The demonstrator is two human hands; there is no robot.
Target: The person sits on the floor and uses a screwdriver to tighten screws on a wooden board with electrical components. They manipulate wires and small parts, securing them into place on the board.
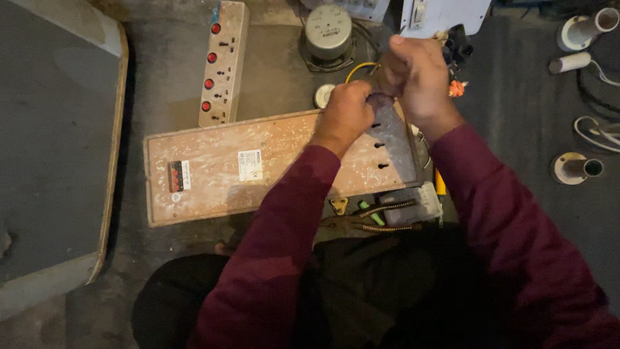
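My left hand [347, 111] and my right hand [418, 72] are closed together above the far right end of a long wooden speaker box [258, 165] that lies flat on the floor. Both grip a small dark part between them, which the fingers mostly hide. A yellow wire [359, 66] loops out just behind the hands. The box has a small red-and-black terminal block [175, 176], a white label [249, 165] and a few slots near my hands.
A power strip [223, 61] with red switches lies behind the box. A round grey motor [328, 32] and a white device [445, 14] sit beyond my hands. Pliers [381, 216] lie by my lap. White tube fittings [577, 168] stand at right; a grey board [58, 142] at left.
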